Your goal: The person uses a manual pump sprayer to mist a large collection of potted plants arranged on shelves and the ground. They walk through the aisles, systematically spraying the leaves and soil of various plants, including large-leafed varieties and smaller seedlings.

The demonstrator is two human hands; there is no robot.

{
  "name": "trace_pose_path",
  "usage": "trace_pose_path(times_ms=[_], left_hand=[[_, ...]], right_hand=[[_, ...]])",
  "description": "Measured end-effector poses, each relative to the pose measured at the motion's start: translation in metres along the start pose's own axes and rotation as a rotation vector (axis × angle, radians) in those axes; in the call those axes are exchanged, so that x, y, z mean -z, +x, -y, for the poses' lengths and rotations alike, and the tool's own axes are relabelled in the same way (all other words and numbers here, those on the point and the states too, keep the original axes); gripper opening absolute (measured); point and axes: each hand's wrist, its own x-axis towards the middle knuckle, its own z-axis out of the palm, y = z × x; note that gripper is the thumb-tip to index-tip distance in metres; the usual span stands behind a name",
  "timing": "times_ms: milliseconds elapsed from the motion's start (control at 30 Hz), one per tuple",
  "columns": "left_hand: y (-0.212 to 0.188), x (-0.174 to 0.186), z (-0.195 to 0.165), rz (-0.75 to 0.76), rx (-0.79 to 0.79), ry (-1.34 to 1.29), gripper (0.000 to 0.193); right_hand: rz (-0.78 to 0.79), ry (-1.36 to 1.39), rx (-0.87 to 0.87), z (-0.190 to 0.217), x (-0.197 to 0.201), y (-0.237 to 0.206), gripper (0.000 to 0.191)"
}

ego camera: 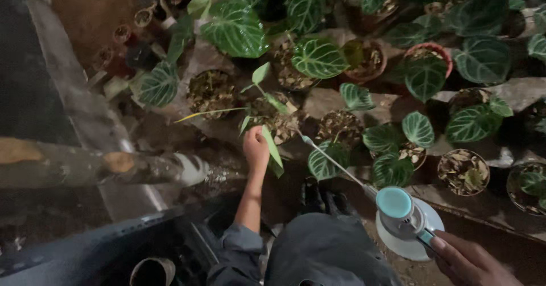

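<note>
The sprayer [405, 220], at lower right, is aiming its thin wand [334, 162] up and leftward; the long axis is running diagonally toward the potted plant [272, 118]. The frame edge is cutting off the right hand [463, 258], whose fingers are wrapping the sprayer's handle. The left hand [255, 148] is pinching 1 long green leaf [272, 146]; dim light is obscuring its fingertips.

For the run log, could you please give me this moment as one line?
left hand: holds long green leaf | right hand: grips white sprayer | wand tip: near leaf | around: potted veined plants
</note>
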Motion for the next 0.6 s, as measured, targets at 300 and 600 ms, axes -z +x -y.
trace_pose_path(times_ms=[300,600], left_hand=[[-0.006,0.016,0.066,0.161,0.303,-0.158,0.037],[-0.038,-0.028,0.135,0.163,0.476,-0.071,0.071]], right_hand=[[0.016,-0.009,-0.046,0.087,-0.034,-0.032,0.055],[-0.111,-0.008,-0.187,0.114,-0.063,-0.027,0.052]])
